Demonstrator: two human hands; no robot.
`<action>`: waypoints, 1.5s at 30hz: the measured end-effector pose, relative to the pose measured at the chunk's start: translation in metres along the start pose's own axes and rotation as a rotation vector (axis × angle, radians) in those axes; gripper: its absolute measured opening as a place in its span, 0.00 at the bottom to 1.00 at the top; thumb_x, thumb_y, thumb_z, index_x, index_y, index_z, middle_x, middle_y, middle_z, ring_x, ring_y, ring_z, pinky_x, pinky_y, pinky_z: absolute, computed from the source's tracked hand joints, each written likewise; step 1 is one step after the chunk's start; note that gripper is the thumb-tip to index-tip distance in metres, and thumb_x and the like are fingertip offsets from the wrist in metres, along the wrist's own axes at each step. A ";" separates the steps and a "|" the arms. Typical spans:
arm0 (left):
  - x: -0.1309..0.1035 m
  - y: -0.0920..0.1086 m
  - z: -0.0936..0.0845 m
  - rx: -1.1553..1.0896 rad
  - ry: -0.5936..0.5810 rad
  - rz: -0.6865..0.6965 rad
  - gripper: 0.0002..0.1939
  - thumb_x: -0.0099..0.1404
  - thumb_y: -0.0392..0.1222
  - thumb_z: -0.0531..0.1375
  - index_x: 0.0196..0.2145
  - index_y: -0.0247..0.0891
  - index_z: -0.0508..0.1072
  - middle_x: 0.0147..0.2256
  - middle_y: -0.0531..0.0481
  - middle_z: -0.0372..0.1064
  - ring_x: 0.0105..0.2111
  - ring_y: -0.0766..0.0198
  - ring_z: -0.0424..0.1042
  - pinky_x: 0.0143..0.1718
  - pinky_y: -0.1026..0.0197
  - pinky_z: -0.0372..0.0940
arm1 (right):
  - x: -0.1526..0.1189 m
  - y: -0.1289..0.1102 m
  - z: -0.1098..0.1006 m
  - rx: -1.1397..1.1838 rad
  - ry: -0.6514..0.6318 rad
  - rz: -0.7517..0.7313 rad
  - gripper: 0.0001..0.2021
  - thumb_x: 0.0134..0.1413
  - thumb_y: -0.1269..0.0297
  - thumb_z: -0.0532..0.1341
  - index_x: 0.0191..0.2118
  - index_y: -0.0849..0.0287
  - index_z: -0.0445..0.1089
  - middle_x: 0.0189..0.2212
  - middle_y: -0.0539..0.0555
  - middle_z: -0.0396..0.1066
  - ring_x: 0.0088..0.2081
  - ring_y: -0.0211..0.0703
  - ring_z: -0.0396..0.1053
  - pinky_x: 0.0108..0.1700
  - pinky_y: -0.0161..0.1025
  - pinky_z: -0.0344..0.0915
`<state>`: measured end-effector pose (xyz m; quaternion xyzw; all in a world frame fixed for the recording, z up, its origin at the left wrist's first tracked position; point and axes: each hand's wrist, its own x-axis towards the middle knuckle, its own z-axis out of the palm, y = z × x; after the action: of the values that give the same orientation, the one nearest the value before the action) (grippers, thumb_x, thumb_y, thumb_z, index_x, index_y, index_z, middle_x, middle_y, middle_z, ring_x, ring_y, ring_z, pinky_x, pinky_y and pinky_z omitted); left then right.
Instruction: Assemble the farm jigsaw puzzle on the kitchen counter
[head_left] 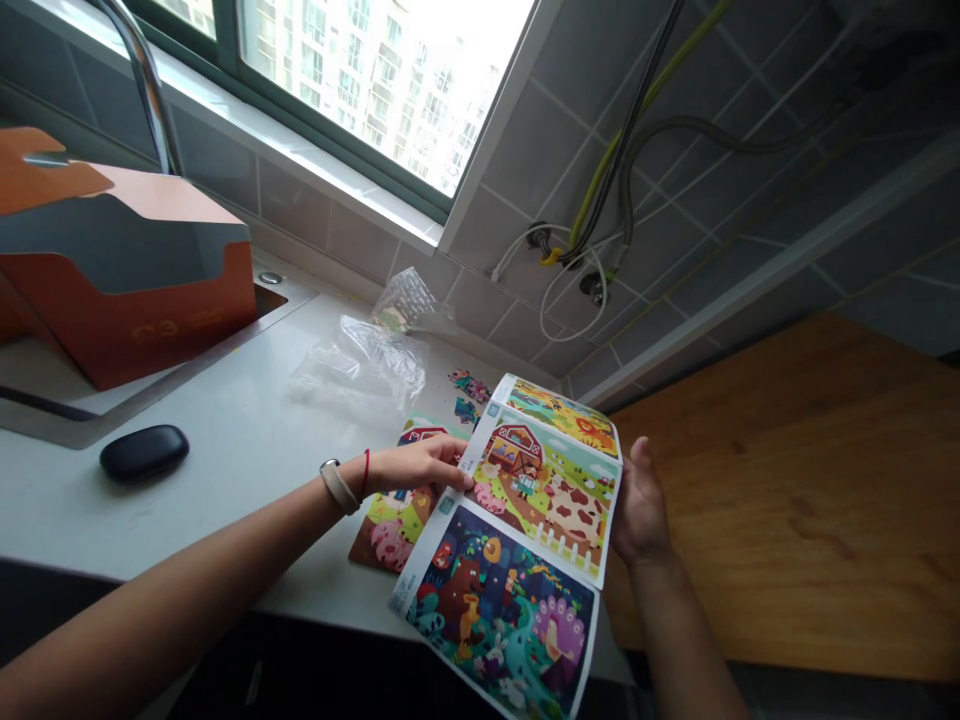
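Note:
A fold-out picture leaflet [544,480] with several cartoon scenes hangs at a tilt over the counter's front edge. My left hand [424,465] pinches its left margin, thumb on top by the farm picture. My right hand [640,505] supports the right edge; the thumb points up and the other fingers are hidden behind the paper. Partly under the leaflet lies a farm jigsaw puzzle [390,530] with a pink pig and a red barn. Loose puzzle pieces [466,410] rest just beyond it on the counter.
Crumpled clear plastic bags [367,360] lie behind the puzzle. An orange carton [142,290] stands open over the sink at left, near a black oval case [145,453]. A wooden board [795,500] is at right, with cables [622,170] on the tiled wall above.

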<state>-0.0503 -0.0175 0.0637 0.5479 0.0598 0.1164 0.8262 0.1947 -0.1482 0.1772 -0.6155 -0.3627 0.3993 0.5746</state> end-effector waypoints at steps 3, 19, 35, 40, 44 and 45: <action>0.000 -0.002 -0.001 0.028 -0.001 -0.037 0.24 0.57 0.50 0.72 0.50 0.40 0.81 0.34 0.49 0.79 0.26 0.64 0.74 0.23 0.67 0.62 | -0.001 0.003 -0.006 0.018 0.045 0.014 0.22 0.44 0.45 0.75 0.40 0.54 0.80 0.33 0.57 0.84 0.44 0.65 0.82 0.51 0.61 0.77; 0.006 -0.011 0.001 0.065 0.161 -0.063 0.25 0.56 0.54 0.75 0.47 0.38 0.80 0.33 0.50 0.77 0.27 0.65 0.73 0.25 0.68 0.64 | -0.003 0.010 -0.006 0.198 -0.007 -0.055 0.20 0.40 0.55 0.79 0.40 0.56 0.81 0.39 0.56 0.84 0.50 0.61 0.81 0.52 0.54 0.77; 0.009 -0.018 -0.004 0.055 0.166 -0.048 0.28 0.60 0.57 0.73 0.50 0.35 0.78 0.37 0.46 0.80 0.28 0.65 0.75 0.26 0.68 0.66 | -0.012 0.009 -0.012 0.268 0.039 -0.106 0.22 0.35 0.60 0.81 0.40 0.57 0.80 0.40 0.55 0.85 0.51 0.62 0.80 0.54 0.57 0.76; 0.009 -0.014 -0.002 0.036 0.164 -0.037 0.28 0.59 0.56 0.74 0.49 0.34 0.79 0.37 0.45 0.80 0.30 0.63 0.77 0.29 0.67 0.69 | -0.009 0.012 -0.015 0.249 0.035 -0.092 0.21 0.37 0.59 0.80 0.40 0.57 0.80 0.41 0.55 0.85 0.49 0.60 0.81 0.55 0.56 0.76; 0.009 -0.015 -0.002 0.022 0.170 -0.032 0.28 0.58 0.55 0.75 0.48 0.34 0.80 0.37 0.45 0.80 0.31 0.62 0.77 0.29 0.67 0.69 | -0.006 0.015 -0.019 0.230 0.010 -0.085 0.18 0.40 0.58 0.79 0.39 0.56 0.80 0.41 0.55 0.85 0.49 0.59 0.81 0.57 0.55 0.75; 0.009 -0.016 -0.002 0.020 0.168 -0.032 0.27 0.58 0.55 0.75 0.49 0.34 0.80 0.37 0.45 0.80 0.31 0.62 0.77 0.30 0.66 0.69 | -0.005 0.016 -0.020 0.230 0.009 -0.086 0.18 0.41 0.58 0.79 0.39 0.56 0.80 0.41 0.55 0.85 0.50 0.60 0.81 0.57 0.55 0.75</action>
<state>-0.0399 -0.0189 0.0485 0.5433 0.1390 0.1484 0.8146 0.2102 -0.1624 0.1622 -0.5312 -0.3378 0.4106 0.6596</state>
